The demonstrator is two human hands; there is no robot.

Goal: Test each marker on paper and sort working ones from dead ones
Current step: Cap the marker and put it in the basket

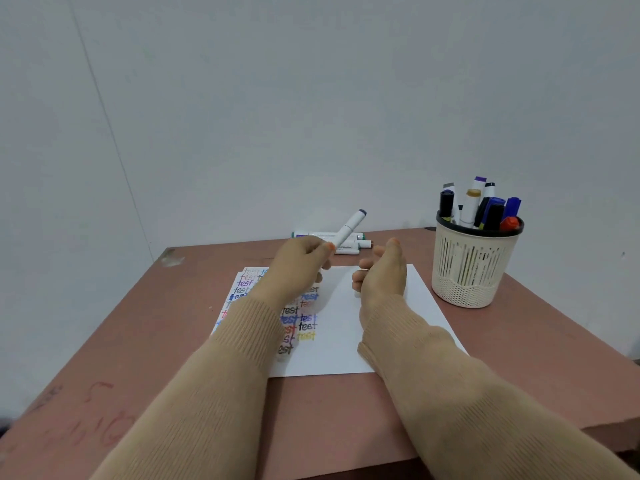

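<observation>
- Now, nearest at 6 o'clock, two tan ribbed sleeves [214, 393] reach forward over the brown table [138, 323].
- Under the wrists lies a white sheet of paper [346, 341]. Its 9 o'clock half is filled with the word "test" in many colours, and its 3 o'clock half is bare.
- Above the paper, the left hand [298, 268] has its fingers [322, 249] and thumb curled round one end of a white marker [348, 228]. The marker is lifted off the table, and its dark-capped free end slants toward 1 o'clock.
- Just beside it at 3 o'clock, the right hand [381, 271] grasps nothing. Its thumb is raised and its fingers [367, 263] are loosely bent and spread, apart from the marker.
- Beyond the hands at 12 o'clock, a few markers [313, 234] lie together near the table's far edge.
- Farther off at 2 o'clock stands a cream slotted basket [474, 268] with a dark rim, holding upright markers [471, 206] with mixed caps.
</observation>
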